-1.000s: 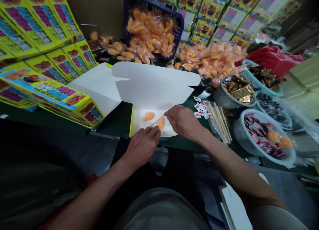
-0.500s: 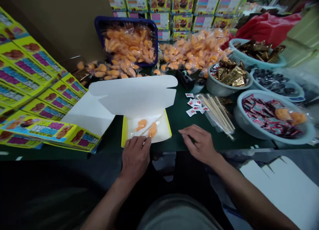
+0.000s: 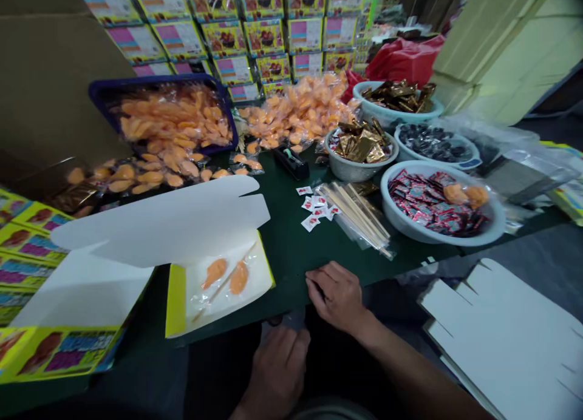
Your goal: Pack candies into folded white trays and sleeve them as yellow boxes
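Note:
An open box [image 3: 218, 286] with a yellow rim and white lining lies on the dark green table [image 3: 282, 256]. Its wide white lid [image 3: 159, 223] is folded back. Inside, a clear wrapper [image 3: 228, 283] holds two orange sweets and a thin stick. My left hand [image 3: 277, 371] hangs below the table's front edge, just under the box corner, holding nothing. My right hand [image 3: 337, 297] rests on the table edge with its fingers loosely apart, touching nothing but the table.
A blue tray [image 3: 159, 89] of wrapped orange sweets and loose heaps stand behind the box. Also on the table are a tape dispenser [image 3: 290, 163], small sachets [image 3: 316, 209], bagged wooden sticks [image 3: 357, 216] and several bowls [image 3: 441, 204]. White card blanks [image 3: 501, 329] lie at lower right.
My left hand has come off the box and dropped below the table edge. My right hand has moved nearer the edge. The view has swung, so the box sits further left.

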Available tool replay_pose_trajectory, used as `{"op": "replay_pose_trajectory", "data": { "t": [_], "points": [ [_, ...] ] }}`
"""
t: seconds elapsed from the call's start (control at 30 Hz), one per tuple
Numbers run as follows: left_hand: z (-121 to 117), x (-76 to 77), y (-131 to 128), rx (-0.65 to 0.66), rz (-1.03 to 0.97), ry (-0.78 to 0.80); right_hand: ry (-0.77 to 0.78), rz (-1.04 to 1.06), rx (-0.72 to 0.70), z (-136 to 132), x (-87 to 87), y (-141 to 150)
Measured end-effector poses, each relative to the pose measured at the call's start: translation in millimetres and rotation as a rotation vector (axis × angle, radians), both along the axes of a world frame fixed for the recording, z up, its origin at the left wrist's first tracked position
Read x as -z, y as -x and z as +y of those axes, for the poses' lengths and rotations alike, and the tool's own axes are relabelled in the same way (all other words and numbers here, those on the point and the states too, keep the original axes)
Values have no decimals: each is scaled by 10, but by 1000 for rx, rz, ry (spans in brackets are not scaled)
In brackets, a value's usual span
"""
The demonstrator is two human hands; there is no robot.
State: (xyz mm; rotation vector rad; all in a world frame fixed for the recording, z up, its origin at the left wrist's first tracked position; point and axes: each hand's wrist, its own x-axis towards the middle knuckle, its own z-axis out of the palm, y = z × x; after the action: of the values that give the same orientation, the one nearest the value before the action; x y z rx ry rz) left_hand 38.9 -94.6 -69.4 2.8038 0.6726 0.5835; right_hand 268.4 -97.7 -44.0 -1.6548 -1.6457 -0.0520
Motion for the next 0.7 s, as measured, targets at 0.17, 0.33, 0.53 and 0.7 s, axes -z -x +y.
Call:
{"op": "replay_pose_trajectory", "data": {
  "t": [0.17, 0.33, 0.53, 0.7],
  "points": [
    [34, 756, -329, -245, 473, 630, 0, -47, 1, -62, 46, -1],
    [155, 1061, -334, -495, 544, 886, -52, -63, -9, -127, 94, -13],
    [169, 1053, -314, -619, 438, 1042, -82, -77, -40, -60, 167, -46],
    [213, 830, -420, -546, 321, 1025, 2, -74, 17, -37, 66, 43]
  ]
}}
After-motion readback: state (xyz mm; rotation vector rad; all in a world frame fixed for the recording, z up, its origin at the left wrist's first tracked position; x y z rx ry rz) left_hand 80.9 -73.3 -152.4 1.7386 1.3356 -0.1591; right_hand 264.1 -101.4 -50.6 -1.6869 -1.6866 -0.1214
